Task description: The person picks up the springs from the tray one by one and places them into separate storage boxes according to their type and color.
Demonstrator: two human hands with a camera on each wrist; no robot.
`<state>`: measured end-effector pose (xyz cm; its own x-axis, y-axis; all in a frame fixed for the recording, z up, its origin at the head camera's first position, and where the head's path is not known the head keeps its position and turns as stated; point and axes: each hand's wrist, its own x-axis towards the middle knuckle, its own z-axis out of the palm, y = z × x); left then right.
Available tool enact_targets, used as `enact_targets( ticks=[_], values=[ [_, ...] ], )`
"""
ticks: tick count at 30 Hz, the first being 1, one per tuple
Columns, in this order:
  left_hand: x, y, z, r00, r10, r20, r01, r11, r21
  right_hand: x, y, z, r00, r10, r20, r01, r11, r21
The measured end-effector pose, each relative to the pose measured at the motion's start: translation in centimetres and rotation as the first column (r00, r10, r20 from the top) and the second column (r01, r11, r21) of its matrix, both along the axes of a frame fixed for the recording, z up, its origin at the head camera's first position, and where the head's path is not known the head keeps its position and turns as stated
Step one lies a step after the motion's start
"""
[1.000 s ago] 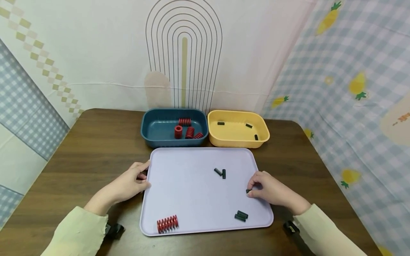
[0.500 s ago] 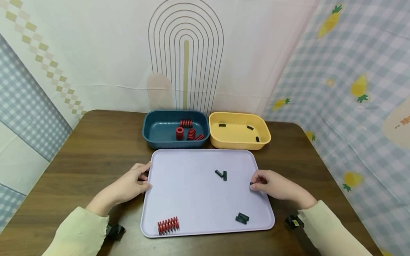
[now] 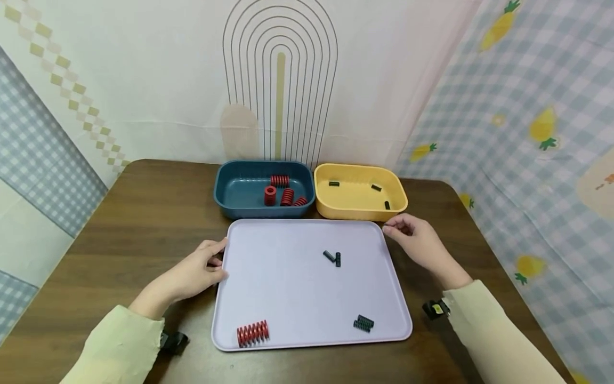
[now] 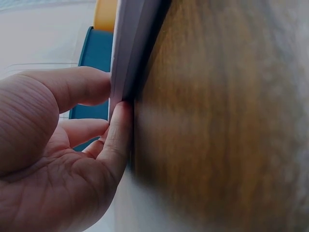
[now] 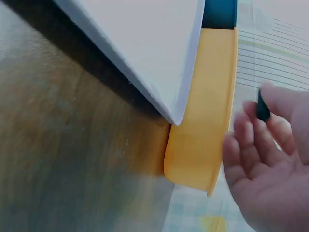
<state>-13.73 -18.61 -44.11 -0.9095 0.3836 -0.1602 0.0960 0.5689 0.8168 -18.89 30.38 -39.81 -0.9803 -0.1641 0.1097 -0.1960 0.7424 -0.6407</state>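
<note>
My right hand (image 3: 414, 237) pinches a small dark green spring (image 5: 262, 108) between thumb and fingertips, over the tray's far right corner and just short of the yellow bin (image 3: 360, 213). In the right wrist view only part of that spring shows. My left hand (image 3: 194, 274) holds the left rim of the lavender tray (image 3: 288, 298), thumb at the rim and a fingertip (image 4: 123, 113) low against its side near the table. On the tray lie two dark green springs (image 3: 338, 260) near the middle, a pair of dark green springs (image 3: 363, 323) at front right, and red springs (image 3: 252, 333) at front left.
Behind the tray stands a blue bin (image 3: 242, 194) with several red springs (image 3: 287, 197), side by side with the yellow bin. Inside the yellow bin are three small dark springs (image 3: 376, 188). A patterned cloth (image 3: 182, 96) hangs behind the wooden table (image 3: 158, 213).
My right hand has lifted the spring from the tray's right side and carried it away from me, up to the far right corner by the yellow bin. The left hand stays at the rim.
</note>
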Motion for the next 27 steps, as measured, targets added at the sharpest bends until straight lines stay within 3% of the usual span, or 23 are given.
enact_targets(
  ticks=[4, 8, 18, 27],
  values=[
    [0.0, 0.0, 0.1, 1.000, 0.003, -0.001, -0.003, 1.000, 0.011, -1.2, -0.8, 0.2, 0.994, -0.040, -0.103, 0.035, 0.998, -0.051],
    [0.1, -0.1, 0.1, 1.000, 0.002, 0.018, -0.002, 1.000, 0.013, -2.2, -1.6, 0.2, 0.989, -0.053, -0.138, 0.044, 0.997, -0.066],
    [0.0, 0.3, 0.3, 1.000, 0.005, 0.002, -0.005, 1.000, -0.003, -4.8, -2.8, 0.4, 0.987, -0.088, -0.137, 0.080, 0.995, -0.063],
    [0.1, 0.2, 0.3, 1.000, 0.010, 0.005, -0.010, 1.000, -0.005, -6.5, -3.8, 0.1, 0.989, -0.115, -0.090, 0.115, 0.993, 0.003]
  ],
)
